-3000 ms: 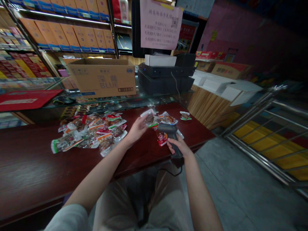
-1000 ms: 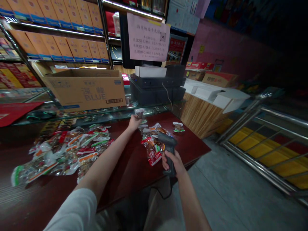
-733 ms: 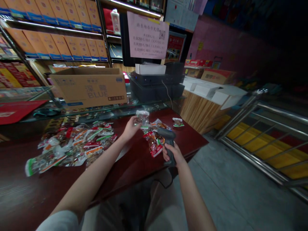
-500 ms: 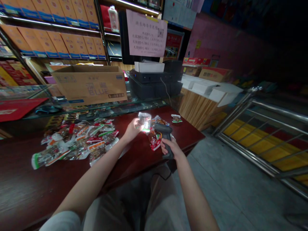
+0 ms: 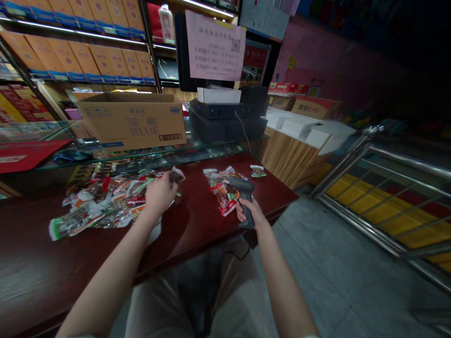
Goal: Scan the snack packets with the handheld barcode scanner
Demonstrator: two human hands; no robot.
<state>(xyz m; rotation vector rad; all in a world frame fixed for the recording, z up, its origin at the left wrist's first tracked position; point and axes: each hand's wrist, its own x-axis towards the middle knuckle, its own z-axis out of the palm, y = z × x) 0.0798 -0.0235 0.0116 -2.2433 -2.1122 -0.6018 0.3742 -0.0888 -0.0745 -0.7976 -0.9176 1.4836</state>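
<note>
My right hand (image 5: 251,213) is wrapped round the grip of a black barcode scanner (image 5: 243,188). The scanner is held above the right part of the dark red table (image 5: 197,225). At the right end of the pile of snack packets (image 5: 116,202), my left hand (image 5: 160,192) is closed on a small clear snack packet (image 5: 178,174), with its pale end sticking out past the fingers. Beside and partly behind the scanner lie several packets, among them a red one (image 5: 225,202) and a clear one (image 5: 211,176). A single small packet (image 5: 258,171) lies apart, farther right.
An open cardboard box (image 5: 137,122) stands on the glass counter (image 5: 169,157) behind the table. To its right are a black cash drawer (image 5: 229,126) and a monitor with a pink paper sign (image 5: 214,47). A metal railing (image 5: 366,188) runs along the right.
My left hand has gone from in front of the scanner leftward to the pile and closed on another packet. The packet it held now lies by the scanner, whose light is off.
</note>
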